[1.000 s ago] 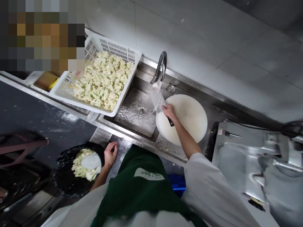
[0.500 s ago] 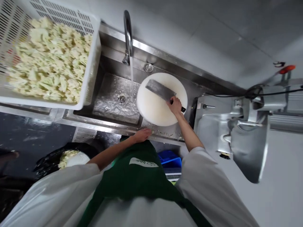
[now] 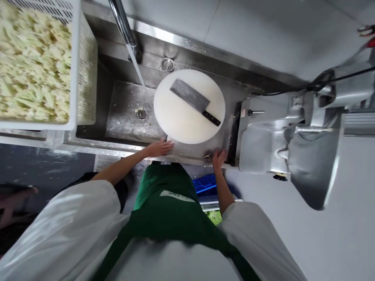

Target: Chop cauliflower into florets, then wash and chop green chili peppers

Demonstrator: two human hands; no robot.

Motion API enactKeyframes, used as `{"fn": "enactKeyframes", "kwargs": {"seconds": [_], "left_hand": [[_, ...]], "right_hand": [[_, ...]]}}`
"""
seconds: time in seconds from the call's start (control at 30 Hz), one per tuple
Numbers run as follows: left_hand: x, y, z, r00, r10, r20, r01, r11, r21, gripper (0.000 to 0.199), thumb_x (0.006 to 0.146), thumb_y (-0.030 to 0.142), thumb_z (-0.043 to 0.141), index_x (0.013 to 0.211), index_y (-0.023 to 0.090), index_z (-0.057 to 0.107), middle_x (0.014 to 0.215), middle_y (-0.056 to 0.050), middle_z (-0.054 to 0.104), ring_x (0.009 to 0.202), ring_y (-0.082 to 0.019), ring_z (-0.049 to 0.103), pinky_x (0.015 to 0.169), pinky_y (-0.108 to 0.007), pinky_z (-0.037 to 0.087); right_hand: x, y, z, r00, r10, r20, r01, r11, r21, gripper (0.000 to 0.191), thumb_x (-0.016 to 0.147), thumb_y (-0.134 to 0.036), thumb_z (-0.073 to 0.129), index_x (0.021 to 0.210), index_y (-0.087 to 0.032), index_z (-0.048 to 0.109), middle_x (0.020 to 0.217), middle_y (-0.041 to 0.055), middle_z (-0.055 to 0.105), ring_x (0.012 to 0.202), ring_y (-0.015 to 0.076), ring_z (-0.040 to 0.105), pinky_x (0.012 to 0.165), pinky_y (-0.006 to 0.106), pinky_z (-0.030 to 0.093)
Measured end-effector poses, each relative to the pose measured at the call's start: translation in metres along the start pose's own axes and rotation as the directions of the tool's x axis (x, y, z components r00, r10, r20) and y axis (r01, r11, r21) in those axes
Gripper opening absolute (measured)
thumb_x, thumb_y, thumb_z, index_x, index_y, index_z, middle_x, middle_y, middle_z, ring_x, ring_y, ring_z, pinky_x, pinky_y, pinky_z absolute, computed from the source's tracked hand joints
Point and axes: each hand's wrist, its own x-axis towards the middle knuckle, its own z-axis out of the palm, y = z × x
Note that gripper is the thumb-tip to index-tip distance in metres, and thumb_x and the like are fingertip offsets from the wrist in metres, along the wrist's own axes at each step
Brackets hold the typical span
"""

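Both left hand and right hand lie seemingly empty, loosely spread, at the desk's near edge; beyond, the cleaver slants far-left to near-right, handle nearest the right hand.

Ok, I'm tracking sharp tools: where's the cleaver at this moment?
In the head view, the cleaver lies on the round white board, right of the running faucet.

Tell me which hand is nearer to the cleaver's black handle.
Right. The right hand is almost straight below the black handle in the picture; the left hand is farther off, to the handle's lower left, by the round board.
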Motion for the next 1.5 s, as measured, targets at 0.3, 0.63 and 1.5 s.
{"fn": "enactKeyframes", "kwargs": {"seconds": [0.3,0.63,1.5], "left_hand": [[-0.162,-0.052,-0.067,0.744,-0.560,-0.364,0.615,0.787,0.046,0.061,0.103,0.043,0.032,0.152,0.010,0.048,0.165,-0.018,0.037,0.155,-0.037,0.027,0.123,-0.062,0.022],[-0.199,-0.004,0.004,0.767,-0.485,-0.421,0.570,0.816,0.098,0.070,0.097,0.052,0.054,0.154,0.010,0.048,0.163,-0.025,0.036,0.155,-0.048,0.021,0.121,-0.069,0.016],[-0.333,-0.136,-0.067,0.496,-0.527,-0.690,0.771,0.633,0.072,0.027,0.092,0.028,0.047,0.081,0.017,0.069,0.085,-0.013,0.069,0.089,-0.027,0.064,0.087,-0.040,0.052]], "right_hand": [[-0.159,-0.210,0.157,0.942,0.003,0.335,-0.028,0.997,0.071,0.066,0.107,-0.035,0.027,0.158,0.008,0.023,0.167,0.0312,0.018,0.159,0.0367,0.009,0.127,0.059,0.013],[-0.214,-0.327,0.180,0.836,-0.480,0.265,0.336,0.831,0.444,0.045,0.102,-0.018,0.035,0.146,-0.015,0.047,0.149,0.0044,0.056,0.138,0.0127,0.050,0.119,0.030,0.037],[-0.061,-0.405,0.393,0.505,-0.425,0.751,0.778,0.601,-0.183,0.047,0.099,-0.021,0.056,0.145,-0.012,0.050,0.140,0.0187,0.058,0.124,0.0224,0.057,0.099,0.030,0.044]]}}
